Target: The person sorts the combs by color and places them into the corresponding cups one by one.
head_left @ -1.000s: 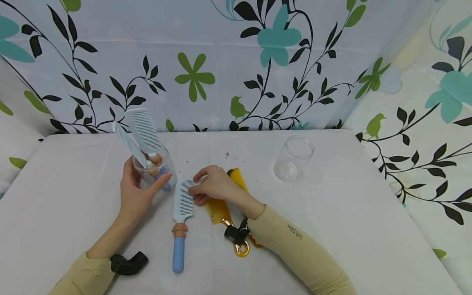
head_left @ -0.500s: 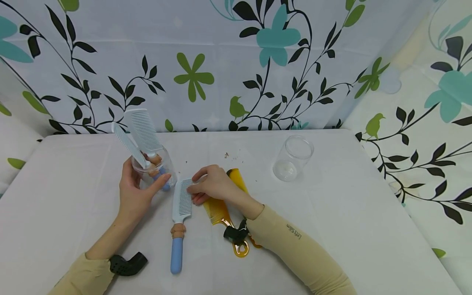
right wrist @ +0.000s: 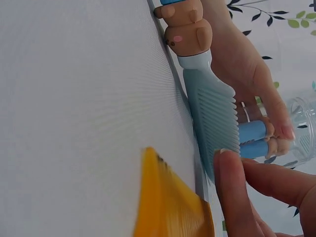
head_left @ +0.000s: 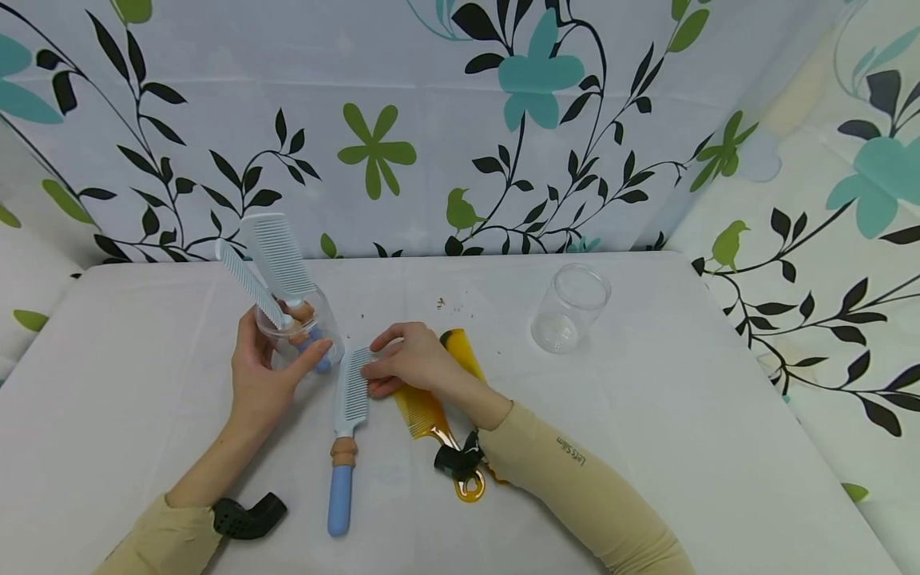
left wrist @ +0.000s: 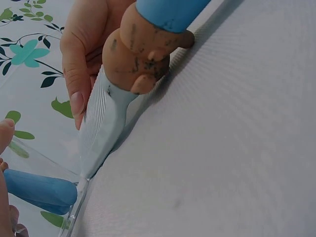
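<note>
My left hand [head_left: 262, 375] grips a clear cup [head_left: 327, 315] from its left side, thumb across the front. Two light blue combs [head_left: 279, 251] stand in it, teeth ends up and blue handles down inside. My right hand [head_left: 417, 359] has its fingertips at the toothed edge of a third blue comb [head_left: 352, 391], which lies on the table, its brown bear-shaped neck [right wrist: 187, 29] and blue handle toward me. The right wrist view has thumb and finger bent together at its teeth. A yellow comb [head_left: 420, 411] lies partly under my right hand and wrist.
A second clear cup [head_left: 571, 307] stands at the back right of the white table [head_left: 647, 447]. Another yellow-and-black piece [head_left: 463, 351] shows beyond my right wrist. Small brown crumbs [head_left: 441, 303] lie near the back edge, before a patterned cloth wall [head_left: 431, 80].
The comb on the table has shifted slightly left, its handle end swinging left, and my right fingertips moved a little left with it. My left hand and the cup stay nearly in place.
</note>
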Demonstrator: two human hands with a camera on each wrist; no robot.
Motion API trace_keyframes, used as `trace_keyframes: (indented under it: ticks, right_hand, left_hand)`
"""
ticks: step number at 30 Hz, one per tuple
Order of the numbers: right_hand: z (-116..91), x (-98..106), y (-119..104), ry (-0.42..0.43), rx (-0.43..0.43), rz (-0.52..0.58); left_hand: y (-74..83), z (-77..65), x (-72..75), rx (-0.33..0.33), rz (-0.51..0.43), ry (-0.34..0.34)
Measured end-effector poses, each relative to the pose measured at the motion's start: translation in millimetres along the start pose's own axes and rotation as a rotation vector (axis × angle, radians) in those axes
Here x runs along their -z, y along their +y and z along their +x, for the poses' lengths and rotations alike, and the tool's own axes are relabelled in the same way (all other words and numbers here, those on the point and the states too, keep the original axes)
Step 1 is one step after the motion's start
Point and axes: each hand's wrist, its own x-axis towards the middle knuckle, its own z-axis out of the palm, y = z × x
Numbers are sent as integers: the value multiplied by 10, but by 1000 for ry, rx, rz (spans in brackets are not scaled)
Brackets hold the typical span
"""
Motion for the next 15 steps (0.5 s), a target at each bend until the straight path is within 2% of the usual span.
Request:
trace_keyframes:
  ticks: [9,15]
  right_hand:
    - [-7,-14,-9,3,-20,96]
    - [1,-24,15,-2,-18,108]
  left_hand:
    - [-13,2,7,-2,4,-2]
    - [-15,5,8,-2,-9,-1]
